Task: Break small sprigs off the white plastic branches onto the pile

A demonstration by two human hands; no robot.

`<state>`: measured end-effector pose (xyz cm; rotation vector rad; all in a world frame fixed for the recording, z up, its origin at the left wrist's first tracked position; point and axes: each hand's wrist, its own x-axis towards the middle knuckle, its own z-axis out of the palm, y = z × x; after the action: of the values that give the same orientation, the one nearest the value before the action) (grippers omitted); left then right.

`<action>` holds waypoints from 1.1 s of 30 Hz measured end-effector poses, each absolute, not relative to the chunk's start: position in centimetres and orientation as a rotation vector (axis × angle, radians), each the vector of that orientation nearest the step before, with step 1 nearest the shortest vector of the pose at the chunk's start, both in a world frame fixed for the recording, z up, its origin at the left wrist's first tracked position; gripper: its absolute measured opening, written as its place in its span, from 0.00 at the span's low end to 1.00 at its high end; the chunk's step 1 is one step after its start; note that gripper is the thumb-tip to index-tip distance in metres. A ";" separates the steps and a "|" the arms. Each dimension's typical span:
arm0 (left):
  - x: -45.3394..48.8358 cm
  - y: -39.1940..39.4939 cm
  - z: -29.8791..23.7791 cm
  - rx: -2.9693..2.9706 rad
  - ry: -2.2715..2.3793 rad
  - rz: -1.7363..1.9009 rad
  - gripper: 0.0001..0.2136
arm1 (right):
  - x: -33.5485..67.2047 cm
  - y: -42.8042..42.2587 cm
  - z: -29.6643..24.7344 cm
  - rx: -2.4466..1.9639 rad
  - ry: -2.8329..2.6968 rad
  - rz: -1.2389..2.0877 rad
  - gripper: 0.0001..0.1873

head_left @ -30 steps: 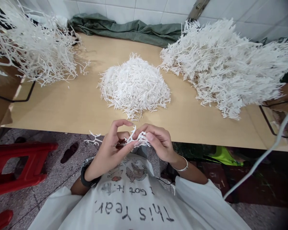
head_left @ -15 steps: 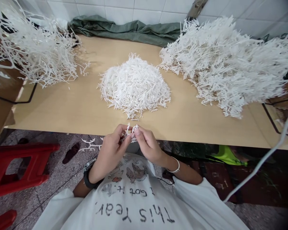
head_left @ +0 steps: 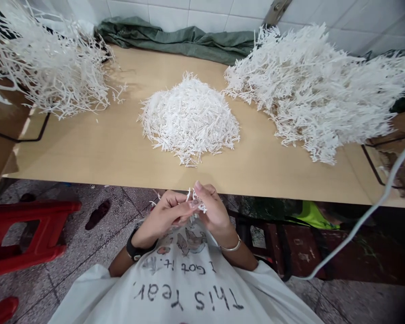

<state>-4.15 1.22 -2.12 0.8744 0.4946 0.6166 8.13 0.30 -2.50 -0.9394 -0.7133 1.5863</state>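
Both hands meet just below the near edge of the table (head_left: pixel 97 153), in front of the person's chest. The left hand (head_left: pixel 167 216) and the right hand (head_left: pixel 212 209) pinch a small white plastic sprig (head_left: pixel 196 200) between them; its thin prongs stick out above and between the fingertips, the right forefinger raised over its top, the left fingers curled in from the side. How much of the sprig sits inside the grip cannot be told. Past the hands, the bare tabletop runs to a mound of short white sticks (head_left: pixel 189 119) at the middle. A large heap of branched white pieces (head_left: pixel 310 90) fills the right side, a looser heap (head_left: pixel 50 76) the left corner. A red stool (head_left: pixel 30 236) stands on the floor to the left, well apart.
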 end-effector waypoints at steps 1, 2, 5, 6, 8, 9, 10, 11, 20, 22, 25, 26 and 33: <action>-4.0 1.1 -2.3 0.790 0.447 0.634 0.22 | 8.1 0.1 -2.3 -0.925 -0.691 1.595 0.30; -3.8 1.1 -2.4 0.716 0.404 0.658 0.23 | 8.1 0.0 -2.0 -0.914 -0.677 1.594 0.30; -3.0 0.9 -2.5 0.590 0.318 0.719 0.26 | 7.9 0.0 -1.3 -0.894 -0.661 1.569 0.31; -2.8 0.9 -2.5 0.576 0.301 0.729 0.27 | 7.9 0.1 -1.0 -0.893 -0.657 1.565 0.31; -2.5 0.9 -2.4 0.555 0.272 0.737 0.28 | 7.7 0.4 -0.4 -0.892 -0.622 1.577 0.32; -2.4 0.9 -2.3 0.530 0.255 0.740 0.28 | 7.6 0.5 -0.1 -0.890 -0.590 1.590 0.32; -2.3 0.9 -2.2 0.498 0.238 0.742 0.28 | 7.5 0.6 0.1 -0.883 -0.552 1.602 0.32; -2.3 1.0 -2.2 0.460 0.222 0.746 0.27 | 7.3 0.6 0.3 -0.869 -0.511 1.610 0.33; -2.3 1.6 -1.2 0.401 0.020 0.866 0.28 | 7.5 1.3 0.9 -0.654 -0.446 1.494 0.33; -2.7 2.0 -0.8 0.453 -0.047 1.013 0.28 | 8.2 1.8 1.0 -0.592 -0.443 1.409 0.32; -3.2 2.5 -0.6 0.670 0.022 1.126 0.26 | 8.4 2.2 1.0 -0.588 -0.522 1.378 0.31; -3.2 2.5 -0.8 0.755 0.104 1.127 0.24 | 8.2 2.1 0.9 -0.625 -0.571 1.372 0.31; -3.2 2.1 -1.4 1.196 0.557 1.132 0.16 | 7.4 1.0 -0.4 -0.982 -0.956 1.193 0.28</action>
<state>-3.17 2.10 -1.35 1.1959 0.5571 1.1319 7.40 0.97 -0.40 -0.9821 -0.9560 1.1933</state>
